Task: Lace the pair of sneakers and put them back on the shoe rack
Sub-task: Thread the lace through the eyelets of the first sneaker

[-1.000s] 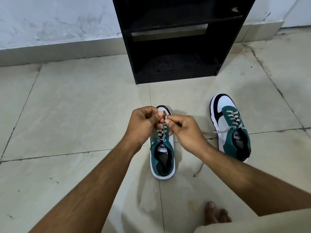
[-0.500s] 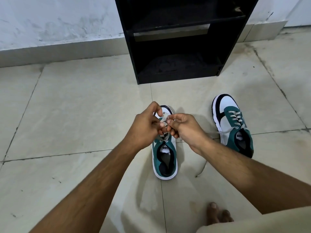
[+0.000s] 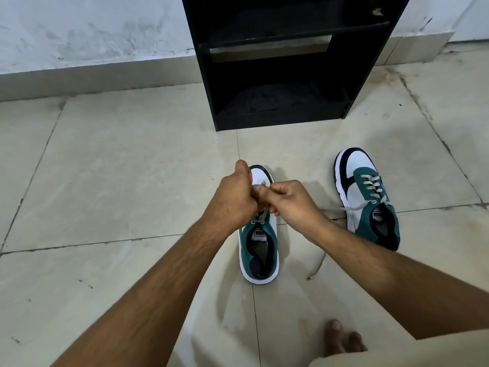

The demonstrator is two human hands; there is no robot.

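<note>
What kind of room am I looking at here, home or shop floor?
Most likely a home entryway or hallway: bare pale floor tiles, a scuffed white painted wall with a tiled skirting, and a small black wooden shoe rack against it. Nothing here suggests a shop.

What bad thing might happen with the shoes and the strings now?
The loose lace trailing on the floor by the near sneaker might get stepped on by the bare foot and yank it. The other sneaker has a lace end hanging out, so it may slip looser when lifted to the rack.
</note>
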